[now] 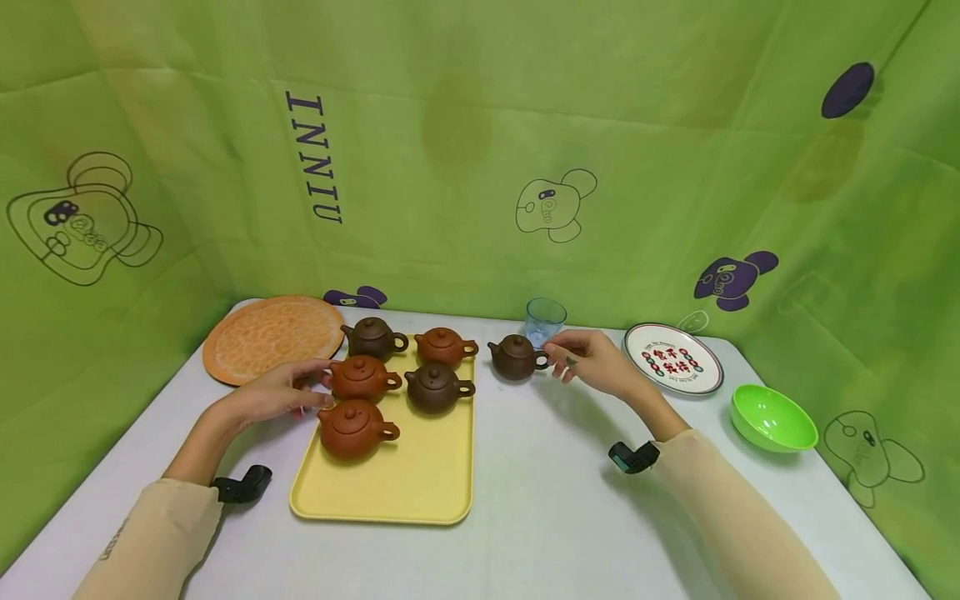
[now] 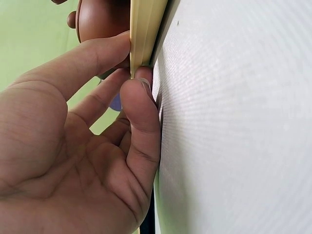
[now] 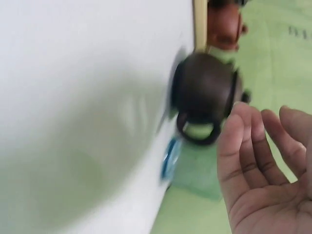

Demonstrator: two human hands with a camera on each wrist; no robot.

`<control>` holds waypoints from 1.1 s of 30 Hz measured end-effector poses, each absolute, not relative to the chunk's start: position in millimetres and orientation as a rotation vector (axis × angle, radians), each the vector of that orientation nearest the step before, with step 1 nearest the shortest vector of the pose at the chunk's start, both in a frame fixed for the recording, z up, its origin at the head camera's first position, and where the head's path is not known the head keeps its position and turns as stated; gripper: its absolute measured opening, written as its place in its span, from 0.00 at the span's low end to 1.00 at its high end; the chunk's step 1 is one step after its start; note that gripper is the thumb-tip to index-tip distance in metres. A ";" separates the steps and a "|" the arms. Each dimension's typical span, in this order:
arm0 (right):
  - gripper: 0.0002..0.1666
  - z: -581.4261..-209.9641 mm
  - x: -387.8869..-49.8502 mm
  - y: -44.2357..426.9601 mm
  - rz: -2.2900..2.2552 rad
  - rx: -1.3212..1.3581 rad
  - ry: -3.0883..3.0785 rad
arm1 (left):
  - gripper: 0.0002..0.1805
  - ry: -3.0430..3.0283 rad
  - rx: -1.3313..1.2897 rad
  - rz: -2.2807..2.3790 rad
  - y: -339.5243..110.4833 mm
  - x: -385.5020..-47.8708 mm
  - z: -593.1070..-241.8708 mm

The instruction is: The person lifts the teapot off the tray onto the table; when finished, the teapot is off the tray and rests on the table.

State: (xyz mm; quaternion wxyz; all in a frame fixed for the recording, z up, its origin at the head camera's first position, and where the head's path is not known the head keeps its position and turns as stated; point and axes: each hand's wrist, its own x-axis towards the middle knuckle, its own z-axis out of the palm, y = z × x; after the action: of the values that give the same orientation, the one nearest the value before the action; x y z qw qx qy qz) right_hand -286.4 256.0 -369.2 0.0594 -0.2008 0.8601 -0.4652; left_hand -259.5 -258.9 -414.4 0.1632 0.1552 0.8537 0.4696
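My left hand (image 1: 276,393) pinches the left edge of the yellow tray (image 1: 401,483); in the left wrist view the thumb of this hand (image 2: 83,141) lies over the rim (image 2: 145,29), with fingers below. On the tray stand three reddish-brown teapots (image 1: 351,432) and two dark brown ones (image 1: 435,390). Another dark teapot (image 1: 513,358) stands upright on the table, right of the tray. Beside its handle is my right hand (image 1: 596,362). In the right wrist view that hand (image 3: 268,180) has extended, slightly bent fingers near the dark teapot (image 3: 202,85), holding nothing.
A blue-tinted glass (image 1: 545,321) stands just behind the separate teapot. An orange round mat (image 1: 273,333) lies at the back left. On the right are a white patterned plate (image 1: 673,358) and a green bowl (image 1: 772,418). Green cloth hangs behind the table.
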 end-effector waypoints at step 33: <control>0.11 -379.2 -229.5 92.7 -1.017 -1.202 2.496 | 0.40 2.434 0.464 1.329 -259.1 -258.4 -414.0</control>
State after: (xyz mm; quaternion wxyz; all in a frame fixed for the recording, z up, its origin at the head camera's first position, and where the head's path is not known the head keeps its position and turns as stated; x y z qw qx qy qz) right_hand -229.5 92.7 -379.2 0.0952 -0.4055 0.8420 -0.3429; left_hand -258.4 -259.1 -414.0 0.1642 0.1627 0.8539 0.4662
